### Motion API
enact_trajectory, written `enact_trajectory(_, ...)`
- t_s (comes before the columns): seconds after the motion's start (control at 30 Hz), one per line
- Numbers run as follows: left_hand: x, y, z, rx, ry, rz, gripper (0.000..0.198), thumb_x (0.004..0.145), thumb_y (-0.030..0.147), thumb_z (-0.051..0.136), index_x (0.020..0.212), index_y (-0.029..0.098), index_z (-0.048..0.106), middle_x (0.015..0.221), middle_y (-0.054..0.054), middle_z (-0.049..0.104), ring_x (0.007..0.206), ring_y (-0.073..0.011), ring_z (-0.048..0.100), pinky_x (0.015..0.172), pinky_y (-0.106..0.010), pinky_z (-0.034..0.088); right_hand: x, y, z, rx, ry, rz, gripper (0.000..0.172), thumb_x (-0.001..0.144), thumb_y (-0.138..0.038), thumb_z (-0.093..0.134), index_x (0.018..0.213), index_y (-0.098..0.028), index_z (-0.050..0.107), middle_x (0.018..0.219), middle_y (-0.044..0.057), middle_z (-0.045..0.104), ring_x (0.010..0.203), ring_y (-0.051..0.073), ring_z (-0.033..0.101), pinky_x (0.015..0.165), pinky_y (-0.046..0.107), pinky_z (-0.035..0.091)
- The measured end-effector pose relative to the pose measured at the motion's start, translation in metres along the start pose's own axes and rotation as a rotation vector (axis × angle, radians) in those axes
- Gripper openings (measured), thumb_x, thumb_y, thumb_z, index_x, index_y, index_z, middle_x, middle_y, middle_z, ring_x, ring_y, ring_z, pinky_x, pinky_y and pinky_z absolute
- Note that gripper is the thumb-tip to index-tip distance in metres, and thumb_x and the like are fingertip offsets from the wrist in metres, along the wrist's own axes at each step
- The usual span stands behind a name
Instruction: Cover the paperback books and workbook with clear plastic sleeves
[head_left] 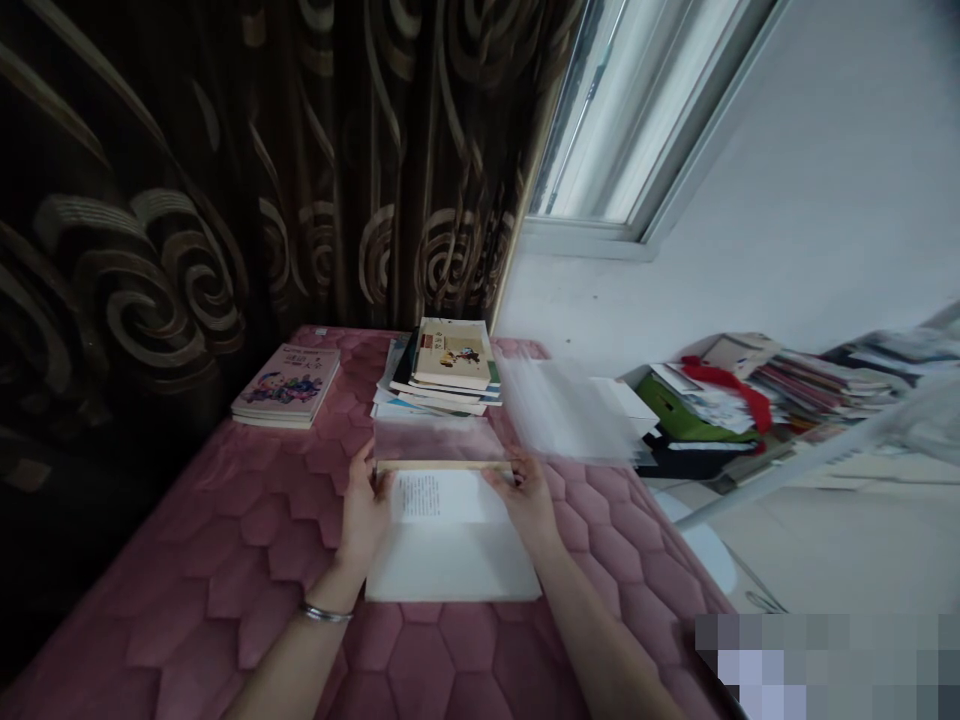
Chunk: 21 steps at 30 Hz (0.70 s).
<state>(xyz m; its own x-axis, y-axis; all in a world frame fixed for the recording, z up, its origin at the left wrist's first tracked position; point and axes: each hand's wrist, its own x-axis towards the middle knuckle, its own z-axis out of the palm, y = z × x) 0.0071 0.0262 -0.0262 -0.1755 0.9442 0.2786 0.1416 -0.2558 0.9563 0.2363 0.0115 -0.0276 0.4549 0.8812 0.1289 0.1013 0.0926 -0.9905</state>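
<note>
One open book point(453, 560) lies on a pink quilted cover point(247, 560), its far corners held by the left hand point(365, 505) and right hand point(529, 495), thumbs over the page. Past that edge shows clear plastic point(439, 438), then stacked books point(452, 360).

This looks like a home, with its patterned curtain point(322, 150), window point(611, 130) and quilted cover point(259, 515).
</note>
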Motion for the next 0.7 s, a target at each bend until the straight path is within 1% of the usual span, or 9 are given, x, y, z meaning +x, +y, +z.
enact_trajectory(0.1,-0.001,-0.002,0.0,0.051,0.016,0.041,0.052,0.08,0.022,0.054,0.13,0.017,0.042,0.103,-0.007,0.062,0.096,-0.0163,0.061,0.086,-0.031,0.047,-0.002,-0.005,-0.002,0.055,-0.002,0.033,0.063,0.058,-0.043,0.076,0.111,-0.017,0.055,0.075,0.0,0.062,0.065,0.017,0.056,0.057,0.028,0.043)
enact_trajectory(0.23,0.0,-0.006,0.0,0.056,0.01,0.058,0.052,0.08,0.022,0.053,0.131,0.018,0.04,0.105,-0.007,0.061,0.097,-0.0162,0.06,0.087,-0.031,0.047,-0.002,-0.009,-0.007,0.149,-0.022,0.088,0.057,0.061,-0.045,0.073,0.109,-0.017,0.058,0.072,-0.002,0.061,0.053,0.011,0.046,0.048,0.024,0.035)
enact_trajectory(0.33,0.0,-0.008,0.0,0.098,0.026,0.061,0.051,0.08,0.021,0.054,0.13,0.019,0.043,0.105,-0.007,0.06,0.097,-0.0167,0.06,0.086,-0.031,0.047,-0.001,-0.009,-0.008,0.194,-0.027,0.096,0.057,0.058,-0.043,0.075,0.106,-0.017,0.06,0.067,-0.003,0.06,0.049,0.009,0.042,0.045,0.023,0.032)
enact_trajectory(0.47,-0.002,-0.006,0.0,0.152,0.048,0.081,0.049,0.08,0.021,0.053,0.128,0.022,0.046,0.106,-0.006,0.059,0.096,-0.0159,0.059,0.086,-0.03,0.047,0.001,-0.007,-0.007,0.189,-0.03,0.094,0.058,0.054,-0.043,0.076,0.103,-0.016,0.061,0.061,-0.004,0.057,0.046,0.009,0.041,0.042,0.023,0.03)
enact_trajectory(0.57,-0.003,-0.005,0.0,0.184,0.041,0.082,0.048,0.081,0.02,0.052,0.129,0.021,0.046,0.109,-0.006,0.059,0.099,-0.017,0.058,0.089,-0.031,0.045,0.001,-0.007,-0.006,0.175,-0.024,0.105,0.058,0.053,-0.044,0.075,0.102,-0.017,0.06,0.059,-0.005,0.056,0.046,0.009,0.041,0.042,0.023,0.03)
enact_trajectory(0.63,-0.004,-0.003,0.0,0.199,0.028,0.067,0.05,0.081,0.02,0.051,0.131,0.021,0.044,0.111,-0.007,0.058,0.1,-0.018,0.058,0.091,-0.033,0.044,0.001,-0.007,-0.008,0.141,-0.034,0.097,0.054,0.056,-0.045,0.073,0.1,-0.018,0.061,0.06,-0.005,0.056,0.046,0.009,0.04,0.043,0.023,0.03)
enact_trajectory(0.7,-0.004,-0.001,0.0,0.208,0.03,0.061,0.049,0.081,0.02,0.051,0.13,0.021,0.045,0.111,-0.007,0.059,0.1,-0.0184,0.058,0.091,-0.034,0.044,0.002,-0.008,-0.012,0.081,-0.059,0.09,0.046,0.059,-0.047,0.071,0.094,-0.019,0.063,0.061,-0.004,0.056,0.046,0.01,0.04,0.044,0.024,0.03)
